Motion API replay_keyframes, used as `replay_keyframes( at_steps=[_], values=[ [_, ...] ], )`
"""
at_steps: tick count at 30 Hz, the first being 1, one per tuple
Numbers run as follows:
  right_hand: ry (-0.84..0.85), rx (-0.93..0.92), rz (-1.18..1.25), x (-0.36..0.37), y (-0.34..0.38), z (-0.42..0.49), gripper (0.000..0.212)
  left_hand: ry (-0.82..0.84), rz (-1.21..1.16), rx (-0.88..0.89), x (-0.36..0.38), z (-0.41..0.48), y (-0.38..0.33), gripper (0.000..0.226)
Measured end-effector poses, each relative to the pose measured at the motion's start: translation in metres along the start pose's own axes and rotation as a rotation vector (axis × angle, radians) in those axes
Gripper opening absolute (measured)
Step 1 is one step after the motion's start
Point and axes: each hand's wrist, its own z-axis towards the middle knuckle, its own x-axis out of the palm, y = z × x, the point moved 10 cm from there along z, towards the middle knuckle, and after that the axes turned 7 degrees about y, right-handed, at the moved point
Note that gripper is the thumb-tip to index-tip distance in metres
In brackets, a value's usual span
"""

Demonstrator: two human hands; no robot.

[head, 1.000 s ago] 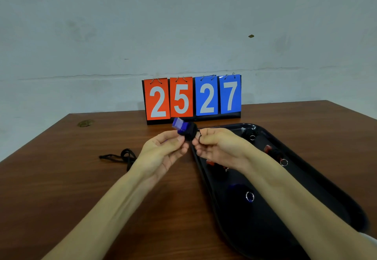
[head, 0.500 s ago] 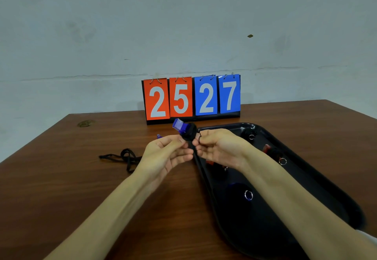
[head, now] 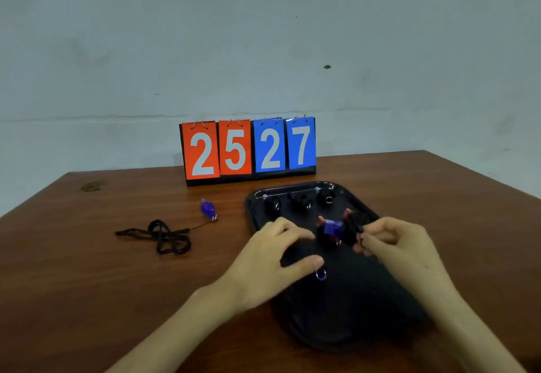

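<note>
A blue-and-black whistle (head: 332,228) hangs just above the black tray (head: 380,308). My right hand (head: 395,243) pinches it at its ring end, with the other fingers curled. My left hand (head: 275,258) hovers over the tray's left part with fingers and thumb spread in a loose curve, apart from the whistle. A small metal ring (head: 321,274) shows just under its thumb. The picture is blurred around both hands.
Several black whistles (head: 301,201) lie along the tray's far end, and orange pieces (head: 347,214) show behind the held whistle. A blue whistle (head: 207,208) on a black lanyard (head: 165,236) lies on the wooden table to the left. A scoreboard (head: 248,150) reads 25 27.
Both hands moved right and down over the tray. My left hand let go of the whistle, and my right hand alone holds it now.
</note>
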Motion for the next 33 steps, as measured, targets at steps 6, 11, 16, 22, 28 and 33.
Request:
replay_keyframes(
  at_steps=[6, 11, 16, 22, 28, 33],
  values=[
    [-0.132, 0.049, -0.374, -0.018, -0.028, -0.036, 0.011, 0.041, 0.214, 0.075, 0.028, 0.001, -0.013, 0.047],
    [-0.125, 0.033, -0.421, -0.015, -0.026, -0.048, 0.010, 0.008, 0.129, 0.120, 0.029, -0.002, -0.017, 0.035],
    [-0.163, -0.050, -0.525, -0.024, -0.013, -0.049, 0.015, 0.025, 0.181, 0.096, 0.024, -0.003, -0.016, 0.059],
    [0.039, -0.177, -0.441, 0.019, -0.008, -0.027, 0.029, -0.284, -0.086, -0.224, -0.048, 0.002, 0.060, 0.013],
    [0.026, -0.172, -0.456, 0.017, -0.011, -0.035, 0.020, -0.402, 0.257, -0.705, -0.102, -0.021, 0.166, 0.026],
    [-0.068, -0.238, -0.362, 0.008, 0.009, -0.028, 0.030, -0.224, 0.447, -0.949, -0.089, -0.016, 0.190, 0.071]
  ],
)
